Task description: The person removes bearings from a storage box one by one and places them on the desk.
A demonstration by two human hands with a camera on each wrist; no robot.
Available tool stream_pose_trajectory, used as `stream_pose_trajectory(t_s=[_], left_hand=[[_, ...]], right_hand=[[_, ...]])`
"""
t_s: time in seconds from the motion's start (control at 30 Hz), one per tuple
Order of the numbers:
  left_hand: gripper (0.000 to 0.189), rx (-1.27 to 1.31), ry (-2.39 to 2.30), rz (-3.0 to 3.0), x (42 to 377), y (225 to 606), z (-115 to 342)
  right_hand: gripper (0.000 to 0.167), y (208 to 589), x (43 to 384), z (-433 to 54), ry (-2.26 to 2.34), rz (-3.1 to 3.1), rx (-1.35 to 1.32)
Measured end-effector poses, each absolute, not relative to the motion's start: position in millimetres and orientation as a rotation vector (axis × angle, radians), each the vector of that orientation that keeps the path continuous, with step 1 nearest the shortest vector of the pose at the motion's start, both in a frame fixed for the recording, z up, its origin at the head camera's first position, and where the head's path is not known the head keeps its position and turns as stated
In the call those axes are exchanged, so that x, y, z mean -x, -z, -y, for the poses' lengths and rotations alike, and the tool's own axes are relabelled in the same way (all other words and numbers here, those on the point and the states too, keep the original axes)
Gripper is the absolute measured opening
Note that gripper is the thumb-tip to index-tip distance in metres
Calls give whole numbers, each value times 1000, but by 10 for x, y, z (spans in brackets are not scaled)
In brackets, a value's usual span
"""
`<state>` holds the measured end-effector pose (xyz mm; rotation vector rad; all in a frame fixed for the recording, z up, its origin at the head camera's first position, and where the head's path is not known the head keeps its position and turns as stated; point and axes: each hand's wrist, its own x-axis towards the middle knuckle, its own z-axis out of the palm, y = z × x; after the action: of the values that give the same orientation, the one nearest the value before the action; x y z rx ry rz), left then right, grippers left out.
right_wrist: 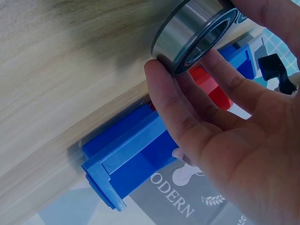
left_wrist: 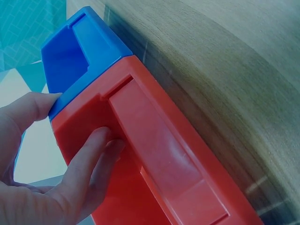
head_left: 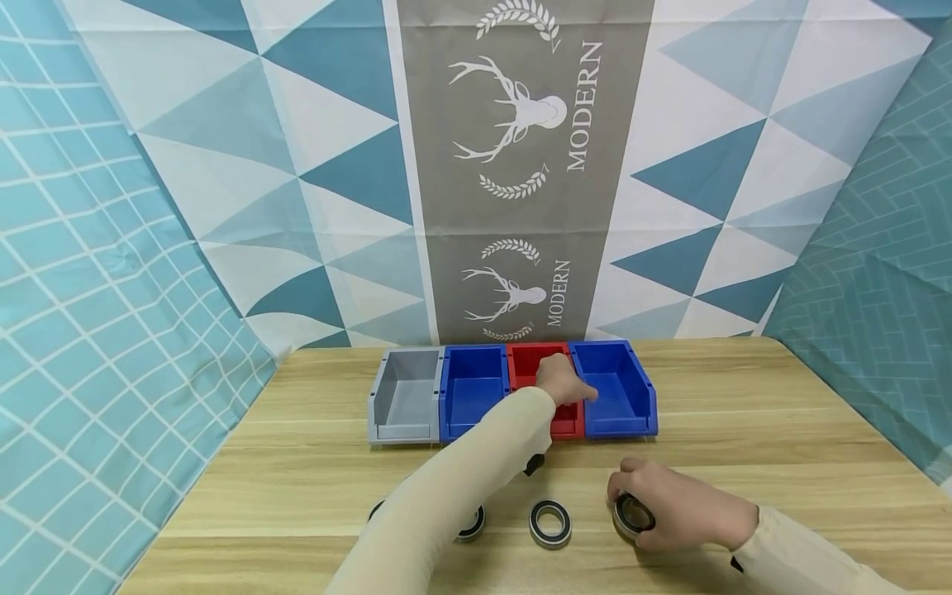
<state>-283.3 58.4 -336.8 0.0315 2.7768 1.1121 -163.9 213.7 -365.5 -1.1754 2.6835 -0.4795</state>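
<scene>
My left hand (head_left: 563, 382) reaches over the red bin (head_left: 567, 426), its fingers extended into it. In the left wrist view the thumb (left_wrist: 40, 105) lies along the rim where the red bin meets the blue bin (left_wrist: 89, 47); no loose item shows between thumb and fingers. Out to the right, my right hand (head_left: 680, 504) grips a ball bearing (head_left: 632, 516) by its outer ring, thumb on one side and fingers on the other. The right wrist view shows that bearing's (right_wrist: 187, 35) shiny steel side and dark seal, close over the wooden table.
Left of the red bin stand another blue bin (head_left: 476, 388) and a grey bin (head_left: 409, 397), side by side. One bearing (head_left: 550, 539) lies between the arms; another (head_left: 476, 529) and a dark ring edge (head_left: 377, 510) are partly hidden by the left sleeve (head_left: 446, 496). Patterned cloth (head_left: 335, 165) hangs behind.
</scene>
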Motion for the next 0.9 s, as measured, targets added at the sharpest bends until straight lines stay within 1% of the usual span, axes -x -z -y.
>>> stream_pose_trajectory(t_s=[0.9], left_hand=[[37, -30, -1133, -2772, 2819, 3368, -571]], right_hand=[[36, 3680, 1606, -2110, 474, -2668, 1163]])
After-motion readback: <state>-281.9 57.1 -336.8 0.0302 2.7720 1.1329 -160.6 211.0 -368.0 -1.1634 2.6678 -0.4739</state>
